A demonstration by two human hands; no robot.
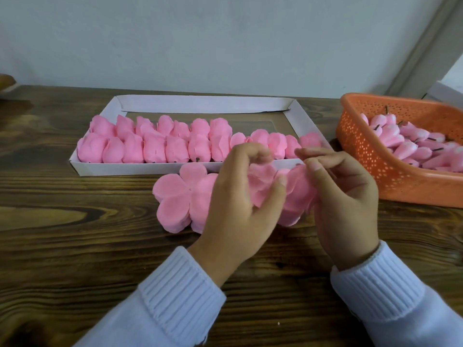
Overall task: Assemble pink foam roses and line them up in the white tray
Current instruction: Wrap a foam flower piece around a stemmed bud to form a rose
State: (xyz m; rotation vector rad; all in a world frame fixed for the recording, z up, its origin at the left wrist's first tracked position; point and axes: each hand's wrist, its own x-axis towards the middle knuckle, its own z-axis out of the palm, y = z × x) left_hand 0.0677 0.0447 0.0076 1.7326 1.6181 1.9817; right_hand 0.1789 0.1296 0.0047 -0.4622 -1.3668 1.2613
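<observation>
Step in hand: petal shaping — left hand (235,196) and right hand (343,196) both pinch one petal layer (260,181) above the petal stack (175,199), just before the white tray (140,167). Next, likely: careful folding, then placing beside the lined roses (155,149).

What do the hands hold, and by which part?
A thin pink foam petal sheet: the left hand grips its left part, the right hand pinches its right edge.

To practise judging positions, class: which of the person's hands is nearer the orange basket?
Right. The right hand is close beside the orange basket; the left hand lies farther off, across the foam petals both hold.
</observation>
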